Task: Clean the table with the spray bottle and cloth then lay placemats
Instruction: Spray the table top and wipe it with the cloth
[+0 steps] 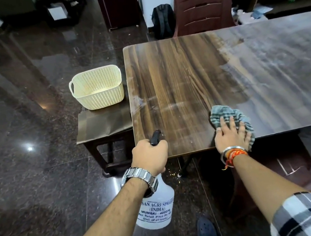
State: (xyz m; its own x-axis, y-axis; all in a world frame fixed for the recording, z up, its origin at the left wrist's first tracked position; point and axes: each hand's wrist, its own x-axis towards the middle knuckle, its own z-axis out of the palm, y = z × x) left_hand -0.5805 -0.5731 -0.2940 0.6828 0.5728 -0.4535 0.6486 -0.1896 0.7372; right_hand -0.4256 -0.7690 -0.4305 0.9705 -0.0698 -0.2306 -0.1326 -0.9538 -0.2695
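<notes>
Two hands are working at the wooden table [184, 76]: the left hand [149, 156] is gripping a spray bottle [155, 205] at its near edge. The right hand [232, 136] is pressing flat, fingers spread, on a cloth [225, 114] near that edge.
</notes>
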